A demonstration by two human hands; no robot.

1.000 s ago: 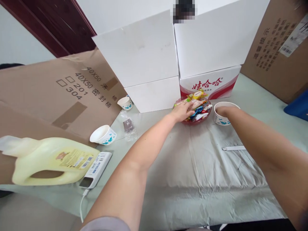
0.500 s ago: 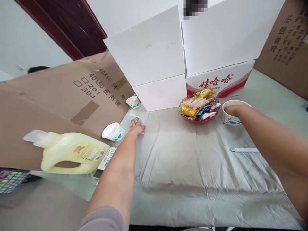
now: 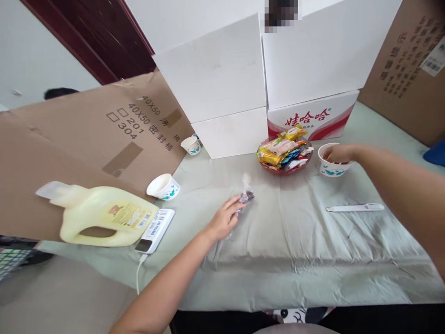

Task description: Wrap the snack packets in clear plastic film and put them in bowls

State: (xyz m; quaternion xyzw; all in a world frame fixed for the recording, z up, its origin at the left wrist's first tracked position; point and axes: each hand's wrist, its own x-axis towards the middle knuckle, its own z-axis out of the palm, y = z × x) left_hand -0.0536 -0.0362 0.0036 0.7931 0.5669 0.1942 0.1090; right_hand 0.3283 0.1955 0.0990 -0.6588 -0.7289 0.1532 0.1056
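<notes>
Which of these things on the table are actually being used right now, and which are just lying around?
In use:
left hand holding a small clear packet
right hand on the rim of a paper cup

Lying about:
snack bowl
two other paper cups
yellow jug
power bank
white pen-like stick
</notes>
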